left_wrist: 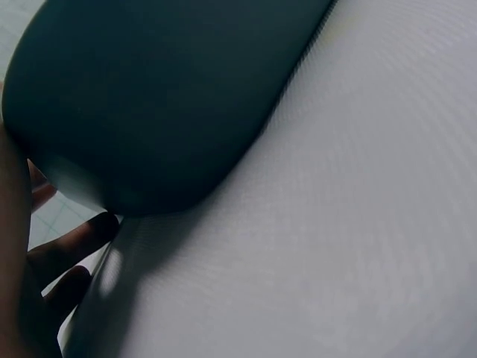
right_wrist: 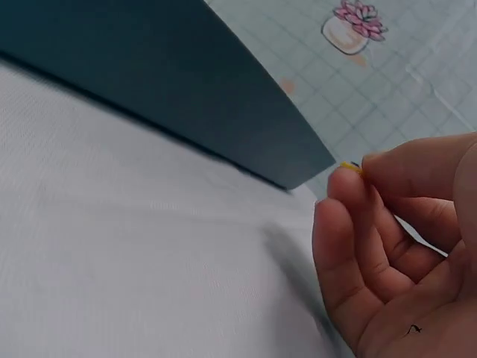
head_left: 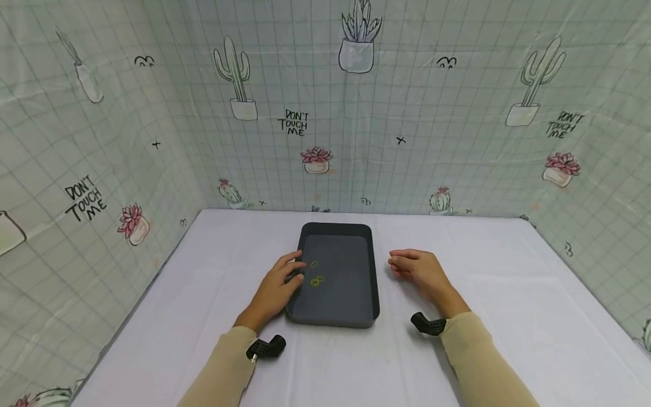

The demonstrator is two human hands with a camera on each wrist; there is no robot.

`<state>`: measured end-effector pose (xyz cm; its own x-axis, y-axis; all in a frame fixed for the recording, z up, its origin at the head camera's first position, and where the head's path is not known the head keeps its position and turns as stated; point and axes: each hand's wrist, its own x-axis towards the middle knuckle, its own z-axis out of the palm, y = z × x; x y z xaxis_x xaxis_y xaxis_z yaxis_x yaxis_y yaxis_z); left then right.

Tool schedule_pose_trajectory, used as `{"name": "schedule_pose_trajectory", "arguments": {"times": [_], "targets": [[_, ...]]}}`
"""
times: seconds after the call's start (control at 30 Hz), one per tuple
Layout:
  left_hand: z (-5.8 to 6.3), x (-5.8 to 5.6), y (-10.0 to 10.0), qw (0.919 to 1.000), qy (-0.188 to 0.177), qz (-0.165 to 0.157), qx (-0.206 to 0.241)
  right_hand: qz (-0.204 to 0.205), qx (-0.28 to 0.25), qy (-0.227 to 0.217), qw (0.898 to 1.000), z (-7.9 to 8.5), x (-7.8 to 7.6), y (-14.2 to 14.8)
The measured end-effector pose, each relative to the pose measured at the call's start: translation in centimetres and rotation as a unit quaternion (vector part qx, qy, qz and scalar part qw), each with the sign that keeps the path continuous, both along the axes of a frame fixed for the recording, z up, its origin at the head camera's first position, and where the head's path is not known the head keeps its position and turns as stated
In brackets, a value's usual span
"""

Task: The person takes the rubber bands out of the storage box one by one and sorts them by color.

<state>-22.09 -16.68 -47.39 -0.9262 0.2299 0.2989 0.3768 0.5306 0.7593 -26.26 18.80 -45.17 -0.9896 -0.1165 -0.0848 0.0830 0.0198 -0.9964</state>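
Observation:
A shallow dark grey tray (head_left: 338, 305) lies on the table in the head view. Several thin yellow loops that look like rubber bands (head_left: 313, 264) are in its left half, some of them close together. My left hand (head_left: 272, 291) is at the tray's left side, thumb and fingers loosely spread over the rim. From the left wrist, some of its fingers (left_wrist: 78, 245) show outside the tray wall (left_wrist: 164, 112). Right of the tray, my right hand (head_left: 419, 274) pinches a small yellow rubber band (right_wrist: 352, 167) between thumb and fingertips; most of that band is hidden.
A white cloth covers the table (head_left: 508, 305). Behind and at both sides hangs a grid-patterned curtain (head_left: 396, 113) printed with cacti and words. Each wrist carries a black camera mount (head_left: 427, 324).

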Motion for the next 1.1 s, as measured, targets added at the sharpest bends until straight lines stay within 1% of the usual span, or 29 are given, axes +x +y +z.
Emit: {"name": "schedule_pose_trajectory", "arguments": {"times": [0.07,0.2,0.3,0.43,0.5,0.67,0.83,1.03,1.1], "targets": [[0.0,-0.2,0.0,1.0000,-0.005,0.002,-0.001,-0.003,0.012,-0.004,1.000,0.1,0.1,0.3],[0.0,-0.1,0.2,0.9997,-0.022,0.002,-0.006,-0.006,0.072,-0.008,0.997,-0.2,0.3,1.0],[0.1,-0.1,0.4,0.9996,-0.027,0.001,-0.010,-0.008,0.135,0.002,0.991,-0.4,0.3,1.6],[0.1,-0.2,0.6,0.9998,-0.013,0.003,-0.012,-0.015,0.196,0.015,0.980,-0.6,0.3,1.9],[0.1,-0.3,0.6,0.9999,-0.009,0.004,-0.014,-0.017,0.218,0.020,0.976,-0.7,0.2,1.9],[0.0,-0.3,0.4,0.9998,-0.012,0.002,-0.015,-0.010,0.245,0.026,0.969,-1.0,0.4,1.3],[0.0,-0.2,0.2,0.9997,-0.019,0.002,-0.016,-0.003,0.265,0.037,0.964,-0.8,0.4,0.6],[0.2,-0.1,0.0,0.9997,-0.014,0.010,-0.017,0.003,0.288,0.055,0.956,-0.5,0.2,0.2],[0.3,-0.1,0.1,0.9998,-0.011,0.008,-0.017,0.003,0.300,0.059,0.952,-0.6,0.2,0.2]]}}
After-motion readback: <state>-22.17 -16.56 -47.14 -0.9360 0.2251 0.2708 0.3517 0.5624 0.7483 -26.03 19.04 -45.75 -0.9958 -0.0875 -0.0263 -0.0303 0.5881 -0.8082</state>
